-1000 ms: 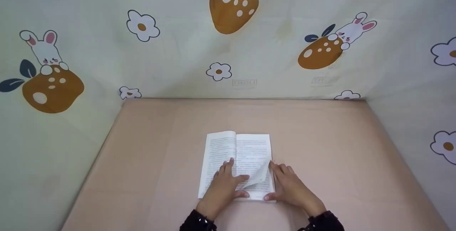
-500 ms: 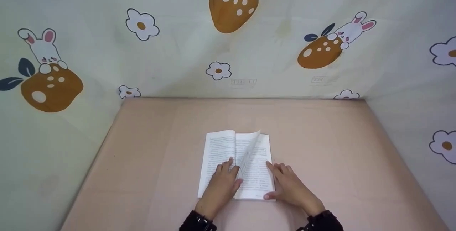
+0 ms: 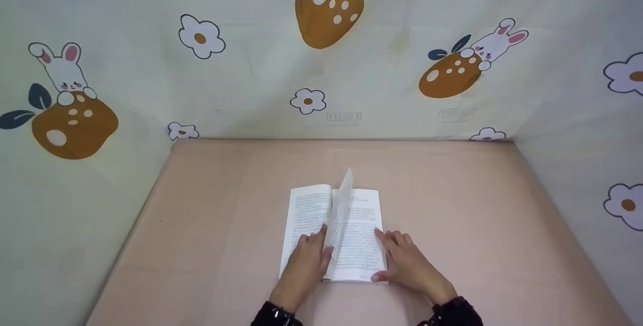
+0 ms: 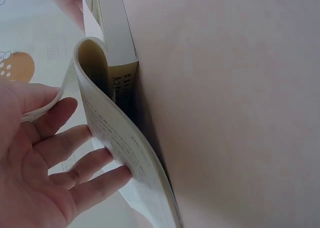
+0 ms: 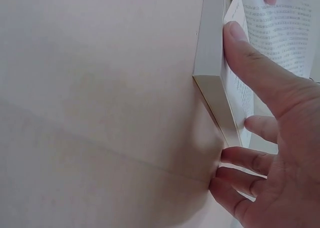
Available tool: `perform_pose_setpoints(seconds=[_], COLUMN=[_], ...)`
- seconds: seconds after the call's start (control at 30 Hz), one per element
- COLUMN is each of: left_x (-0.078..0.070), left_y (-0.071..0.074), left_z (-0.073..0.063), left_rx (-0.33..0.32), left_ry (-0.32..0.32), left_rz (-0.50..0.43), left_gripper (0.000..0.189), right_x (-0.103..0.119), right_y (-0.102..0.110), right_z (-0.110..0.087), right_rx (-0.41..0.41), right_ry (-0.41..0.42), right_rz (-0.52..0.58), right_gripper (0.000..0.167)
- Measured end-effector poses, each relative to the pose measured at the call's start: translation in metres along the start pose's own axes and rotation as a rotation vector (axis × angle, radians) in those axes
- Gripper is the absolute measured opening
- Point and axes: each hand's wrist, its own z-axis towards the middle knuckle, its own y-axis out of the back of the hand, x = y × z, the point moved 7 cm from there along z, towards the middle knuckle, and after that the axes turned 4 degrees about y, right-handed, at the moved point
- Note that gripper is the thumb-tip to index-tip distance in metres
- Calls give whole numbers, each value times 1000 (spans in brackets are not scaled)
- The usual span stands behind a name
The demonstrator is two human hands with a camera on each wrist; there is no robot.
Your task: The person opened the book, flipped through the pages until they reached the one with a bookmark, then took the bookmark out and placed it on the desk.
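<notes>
An open paperback book point(image 3: 307, 208) lies on the table, with printed text on both sides. One page point(image 3: 341, 213) stands nearly upright near the spine. My left hand point(image 3: 304, 260) pinches that page between thumb and index finger. In the left wrist view, the other fingers of the left hand point(image 4: 45, 153) rest against the curved left-hand pages point(image 4: 127, 133). My right hand point(image 3: 409, 263) rests at the book's lower right corner. In the right wrist view, the right hand's thumb point(image 5: 255, 66) and index fingertip press the right page, while its other fingers touch the table beside the thick page block point(image 5: 210, 43).
The table point(image 3: 241, 175) has a plain pinkish-beige cover. Pale cloth walls point(image 3: 251, 75) printed with rabbits and flowers stand at its back and on both sides. Dark shiny cuffs point(image 3: 454, 312) cover the wrists.
The page has swung from lying partly curled on the right side to standing upright near the spine. My left hand has shifted slightly left with it. The right hand stays in place.
</notes>
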Motion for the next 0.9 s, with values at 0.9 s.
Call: perform_pose_setpoints(seconds=[0.9], left_x=[30], left_y=[11], left_z=[-24], left_rx=[-99], left_ry=[311], left_rz=[109], left_gripper=[40], right_x=[0], right_y=[-1], right_z=[0], right_rx=[12], right_ry=[2], right_rz=[-6], right_gripper=[103])
